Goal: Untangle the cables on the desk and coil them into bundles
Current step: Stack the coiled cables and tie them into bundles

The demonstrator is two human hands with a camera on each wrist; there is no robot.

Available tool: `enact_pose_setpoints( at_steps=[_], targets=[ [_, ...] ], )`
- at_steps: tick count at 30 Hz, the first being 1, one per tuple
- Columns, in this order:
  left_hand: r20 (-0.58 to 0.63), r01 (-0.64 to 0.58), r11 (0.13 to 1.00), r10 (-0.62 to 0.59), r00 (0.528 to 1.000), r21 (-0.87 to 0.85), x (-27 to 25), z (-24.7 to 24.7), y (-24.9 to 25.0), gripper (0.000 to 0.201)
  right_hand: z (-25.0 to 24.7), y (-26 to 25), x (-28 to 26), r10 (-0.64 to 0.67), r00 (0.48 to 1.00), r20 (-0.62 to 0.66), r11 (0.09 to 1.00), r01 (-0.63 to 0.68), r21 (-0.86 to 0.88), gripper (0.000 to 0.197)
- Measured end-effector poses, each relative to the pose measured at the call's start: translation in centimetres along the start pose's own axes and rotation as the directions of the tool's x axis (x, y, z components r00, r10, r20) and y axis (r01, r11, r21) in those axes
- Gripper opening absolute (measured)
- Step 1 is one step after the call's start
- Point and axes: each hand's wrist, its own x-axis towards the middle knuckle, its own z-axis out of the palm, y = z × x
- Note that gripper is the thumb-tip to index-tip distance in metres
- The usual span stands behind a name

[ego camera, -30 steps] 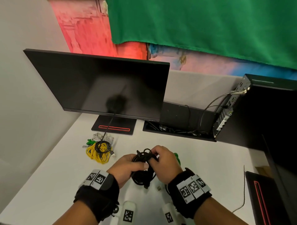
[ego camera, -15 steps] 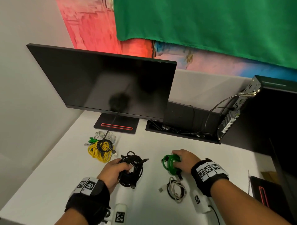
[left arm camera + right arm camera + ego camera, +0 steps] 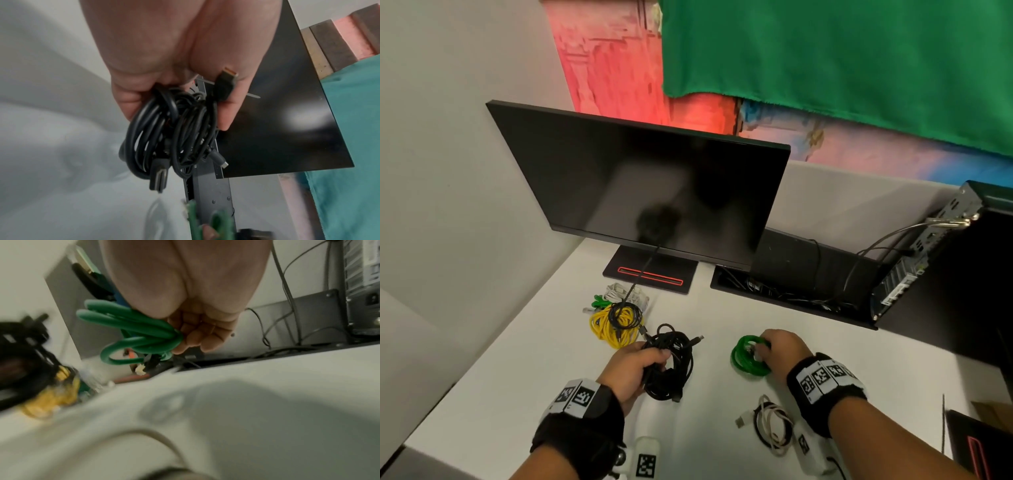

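While left hand (image 3: 635,368) clenches the black cable bundle (image 3: 671,366) on the tabletop (image 3: 493,383), coil's long axis running toward the person, right hand (image 3: 782,353) grip clenches the green coil (image 3: 748,356), loops pointing left.

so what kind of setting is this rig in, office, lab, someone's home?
Most likely an office-style computer workstation set up for recording. A large black flat monitor stands on a white desk, a black desktop computer case has cables plugged in its back, and a green cloth backdrop hangs on the wall behind.
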Motion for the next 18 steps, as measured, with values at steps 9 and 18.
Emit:
enact_pose_setpoints(
  at_steps=[9, 18],
  targets=[
    [0.027, 0.023, 0.999, -0.023, 0.999, -0.023, -0.5, 1.5, 0.2, 0.01, -1.1, -6.2, -6.4, -0.339, 0.875, -0.345, 0.823, 0.454, 0.342, 0.013],
    [0.324, 0.092, 0.986, -0.043, 0.945, -0.137, -2.4, 1.7, 1.0, 0.036, 0.3, -9.4, -6.6, -0.555, 0.744, -0.371, 0.832, 0.501, -0.238, 0.029]
  ],
)
